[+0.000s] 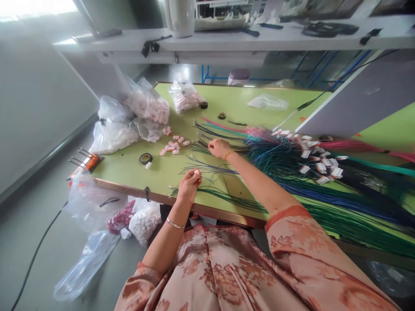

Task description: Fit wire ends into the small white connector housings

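Observation:
Between the fingertips of my left hand is a small white and orange plastic connector, held above the near part of the green table. Farther forward, my right hand is closed in a pinch on the dark wires, near their loose ends; how many it grips I cannot tell. Blue wires lie fanned out between the two hands. Just beyond the left hand, green wires run along the table edge. Several loose connectors are scattered left of the right hand.
Bags of connectors stand at the table's back left. Black tape lies at the left. A wire bundle with white connectors covers the right side. An orange pronged tool sits on the left corner. A shelf spans the back.

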Demonstrator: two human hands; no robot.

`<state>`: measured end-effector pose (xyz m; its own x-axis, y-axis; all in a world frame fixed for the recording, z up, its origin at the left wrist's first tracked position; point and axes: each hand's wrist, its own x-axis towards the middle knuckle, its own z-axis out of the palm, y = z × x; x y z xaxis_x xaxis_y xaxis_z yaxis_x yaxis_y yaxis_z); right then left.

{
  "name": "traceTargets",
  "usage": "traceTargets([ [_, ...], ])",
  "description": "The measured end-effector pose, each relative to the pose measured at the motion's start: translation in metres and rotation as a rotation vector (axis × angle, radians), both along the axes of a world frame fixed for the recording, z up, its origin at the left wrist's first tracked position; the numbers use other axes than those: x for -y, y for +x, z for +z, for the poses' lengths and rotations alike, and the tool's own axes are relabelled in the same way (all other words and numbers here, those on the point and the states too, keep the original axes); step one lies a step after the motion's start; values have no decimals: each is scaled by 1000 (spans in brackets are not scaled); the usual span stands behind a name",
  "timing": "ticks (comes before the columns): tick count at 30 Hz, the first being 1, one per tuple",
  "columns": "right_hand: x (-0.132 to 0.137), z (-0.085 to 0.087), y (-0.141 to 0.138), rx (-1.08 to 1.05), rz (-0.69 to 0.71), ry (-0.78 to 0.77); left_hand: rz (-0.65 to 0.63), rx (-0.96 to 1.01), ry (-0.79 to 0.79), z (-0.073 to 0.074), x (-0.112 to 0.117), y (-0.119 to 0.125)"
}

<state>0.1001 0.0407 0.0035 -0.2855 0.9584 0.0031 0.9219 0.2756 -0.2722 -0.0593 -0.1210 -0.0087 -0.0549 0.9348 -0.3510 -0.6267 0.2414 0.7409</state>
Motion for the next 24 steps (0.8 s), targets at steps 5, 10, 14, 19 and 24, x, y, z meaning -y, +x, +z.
traceTargets([
  [5, -4, -3, -4, 111, 42, -21, -17, 11, 7, 0, 1, -1],
  [10, -5, 3, -1, -41, -46, 12, -28, 27, 19, -2, 1, -1],
  [14, -9, 9, -12, -234, 5, 59, -24, 20, 19, -4, 1, 0],
  [19, -2, 21, -36, -549, 138, 76, -15, 21, 2, -4, 1, 0],
  [24, 35, 33, -33, -750, 213, 10, -4, 50, 37, 3, 2, 1],
])
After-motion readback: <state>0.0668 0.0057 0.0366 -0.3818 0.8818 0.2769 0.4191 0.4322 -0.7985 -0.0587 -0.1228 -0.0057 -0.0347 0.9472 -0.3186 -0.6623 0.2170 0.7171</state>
